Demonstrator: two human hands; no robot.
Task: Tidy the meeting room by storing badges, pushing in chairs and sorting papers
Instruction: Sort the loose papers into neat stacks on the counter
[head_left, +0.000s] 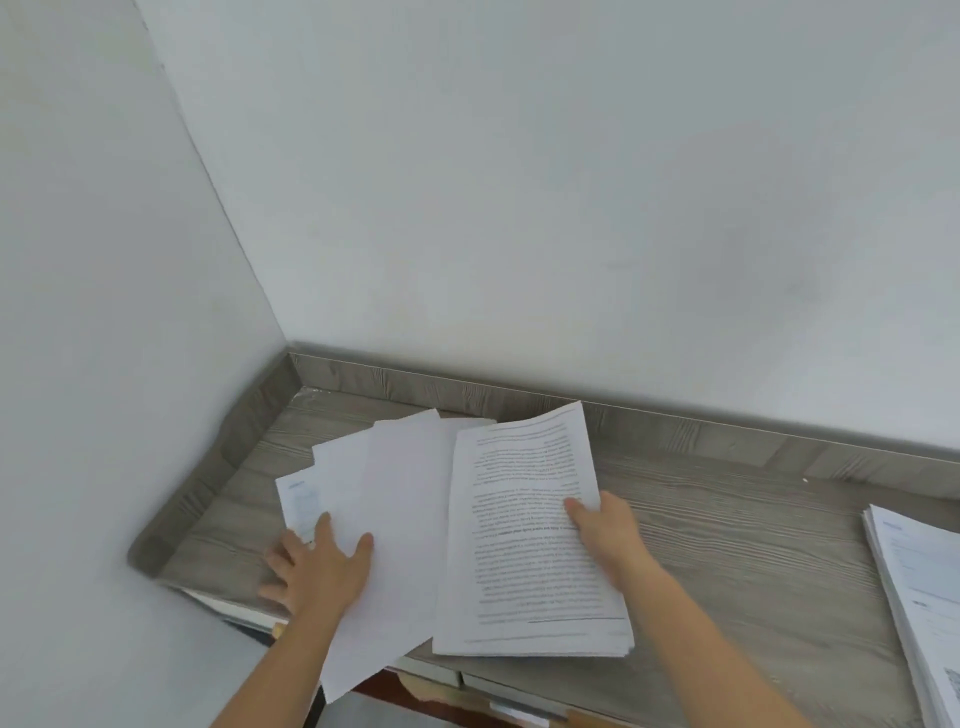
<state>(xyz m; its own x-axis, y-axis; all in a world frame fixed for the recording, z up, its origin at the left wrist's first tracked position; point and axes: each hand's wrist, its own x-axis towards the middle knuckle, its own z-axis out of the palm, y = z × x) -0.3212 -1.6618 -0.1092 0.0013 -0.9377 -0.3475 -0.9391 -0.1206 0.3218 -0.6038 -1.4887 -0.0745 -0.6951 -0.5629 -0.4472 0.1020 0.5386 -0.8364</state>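
Several loose white sheets (400, 499) lie fanned out on a grey wood-grain counter (727, 530) in the corner of the room. My left hand (317, 564) rests flat on their near left part with fingers spread. A thicker stack of printed pages (524, 545) lies to the right of them, overlapping their edge. My right hand (605, 535) grips this stack at its right edge, thumb on top of the text. One blank sheet hangs over the counter's front edge.
Another stack of printed papers (919, 592) lies at the far right of the counter. White walls (519, 182) meet in the corner behind, with a raised grey lip (467, 395) along the counter's back and left side. Drawer fronts (488, 686) show below the front edge.
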